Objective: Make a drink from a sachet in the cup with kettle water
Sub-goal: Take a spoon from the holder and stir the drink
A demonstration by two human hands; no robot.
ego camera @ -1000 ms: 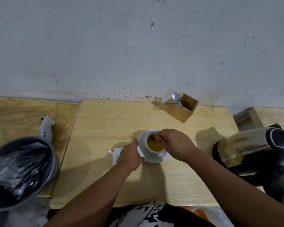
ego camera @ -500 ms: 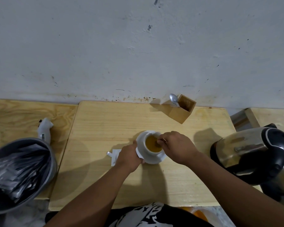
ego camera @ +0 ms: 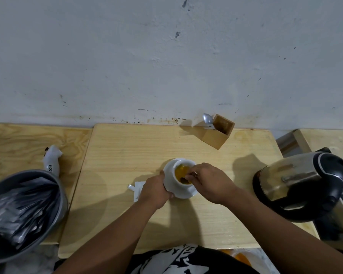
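The cup (ego camera: 181, 179), holding amber drink, sits on its saucer (ego camera: 188, 192) mid-counter (ego camera: 127, 147). My left hand (ego camera: 155, 191) wraps its fingers round the cup's nine o'clock side. My right hand (ego camera: 208, 180) pinches something thin over the rim. The torn sachet (ego camera: 138, 189) lies at nine; the kettle (ego camera: 305, 186) stands at three, near the counter's edge. Bare wood lies open toward twelve.

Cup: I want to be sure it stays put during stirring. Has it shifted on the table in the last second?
No. The cup keeps the same offset from the wooden holder, with the left hand gripping its side.
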